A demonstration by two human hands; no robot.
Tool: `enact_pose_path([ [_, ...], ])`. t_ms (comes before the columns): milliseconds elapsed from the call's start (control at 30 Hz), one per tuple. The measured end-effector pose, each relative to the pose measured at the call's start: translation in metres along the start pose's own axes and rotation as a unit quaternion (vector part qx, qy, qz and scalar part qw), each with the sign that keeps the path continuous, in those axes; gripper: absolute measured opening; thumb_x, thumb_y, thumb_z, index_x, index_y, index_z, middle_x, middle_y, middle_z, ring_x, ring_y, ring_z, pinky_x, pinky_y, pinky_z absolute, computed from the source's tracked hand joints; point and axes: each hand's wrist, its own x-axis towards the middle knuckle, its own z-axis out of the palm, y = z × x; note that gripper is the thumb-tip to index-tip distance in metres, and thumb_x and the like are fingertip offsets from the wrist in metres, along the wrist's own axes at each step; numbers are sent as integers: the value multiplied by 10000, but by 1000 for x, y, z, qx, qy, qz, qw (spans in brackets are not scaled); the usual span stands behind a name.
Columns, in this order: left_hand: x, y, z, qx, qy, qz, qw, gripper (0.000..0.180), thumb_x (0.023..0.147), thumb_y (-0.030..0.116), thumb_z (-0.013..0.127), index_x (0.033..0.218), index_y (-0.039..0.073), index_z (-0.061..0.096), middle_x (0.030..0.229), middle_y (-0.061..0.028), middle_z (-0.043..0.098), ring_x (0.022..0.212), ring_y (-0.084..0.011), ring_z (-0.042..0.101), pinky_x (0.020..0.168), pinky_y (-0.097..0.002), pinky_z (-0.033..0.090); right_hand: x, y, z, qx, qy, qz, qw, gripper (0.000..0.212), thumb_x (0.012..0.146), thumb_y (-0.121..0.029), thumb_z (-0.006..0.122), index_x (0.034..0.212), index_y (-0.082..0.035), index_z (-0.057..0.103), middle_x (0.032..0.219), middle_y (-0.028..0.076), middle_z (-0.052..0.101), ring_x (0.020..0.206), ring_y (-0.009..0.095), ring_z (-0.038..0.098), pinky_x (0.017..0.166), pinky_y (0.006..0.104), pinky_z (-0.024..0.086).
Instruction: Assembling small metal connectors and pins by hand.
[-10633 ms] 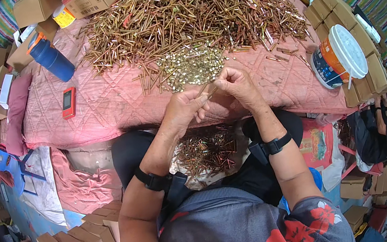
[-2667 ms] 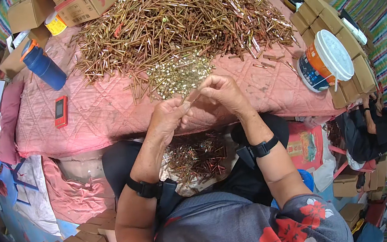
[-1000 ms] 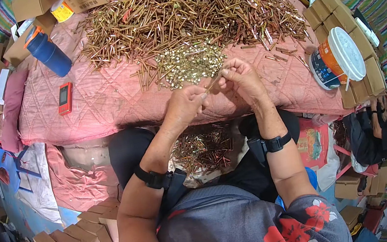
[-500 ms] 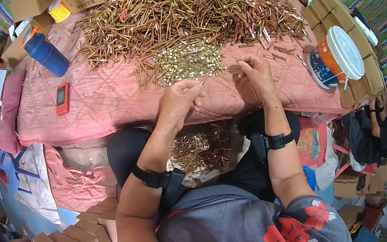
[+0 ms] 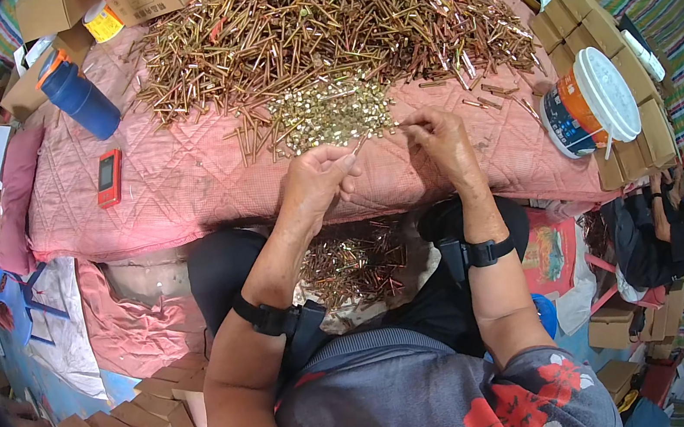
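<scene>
My left hand [image 5: 314,181] is closed on a thin brass-coloured bolt [image 5: 358,146], whose tip pokes out past the thumb and forefinger. A short way to its right, my right hand [image 5: 442,143] has its thumb and forefinger pinched together at the near right edge of a heap of small shiny nuts [image 5: 334,113]. Whatever that pinch holds is too small to make out. Beyond the nuts spreads a large pile of long brass-coloured bolts [image 5: 308,30]. Both hands hover over the pink quilted cover [image 5: 206,180] near its front edge.
On the left lie a blue bottle [image 5: 81,97] and a red handheld device [image 5: 109,178]. A white-lidded bucket [image 5: 589,104] stands at the right, beside stacked cardboard boxes [image 5: 648,122]. More bolts [image 5: 354,264] lie below, between my knees. Another person [image 5: 668,229] sits at far right.
My right hand has moved slightly left and turned downward, its fingertips coming toward the nuts. The left hand stays nearly where it was, still holding the bolt.
</scene>
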Motion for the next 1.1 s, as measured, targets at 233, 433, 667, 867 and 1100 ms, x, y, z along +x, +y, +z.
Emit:
enact_pose_path([
  [233,-1,1,3,3,11,-12,1000,164,888,105,610,989,-22,586,775,-69,630,558,-78,545,469,-198,454,-5,-24,20,-115,-8,-67,991,175,771,-145,713,824,7,643,725,126,637,586,229,613,575,326,483],
  [433,0,-2,1,16,2,-6,1000,156,889,104,610,983,-20,590,764,-71,632,543,-72,547,464,-189,454,-3,-23,19,52,-45,38,997,91,804,-40,668,834,28,615,699,85,628,596,145,618,532,267,478],
  [667,2,-6,-1,34,-21,3,999,130,892,98,612,961,-12,603,745,-70,630,532,-67,547,452,-178,443,-8,-27,16,327,-131,69,933,77,854,22,607,929,12,590,777,36,643,670,78,610,575,201,496],
  [867,0,-3,1,56,-13,-13,998,130,895,103,610,948,-16,602,734,-74,628,527,-68,550,442,-178,446,-9,-33,15,338,-184,59,921,89,850,-10,630,936,-8,603,803,31,646,708,64,608,610,191,487],
  [1100,0,-3,0,67,-21,-11,998,139,895,104,609,952,-22,603,728,-71,631,528,-68,556,441,-177,449,-10,-32,15,344,-201,33,917,91,850,-12,626,938,-10,602,835,28,645,725,67,606,621,194,484],
])
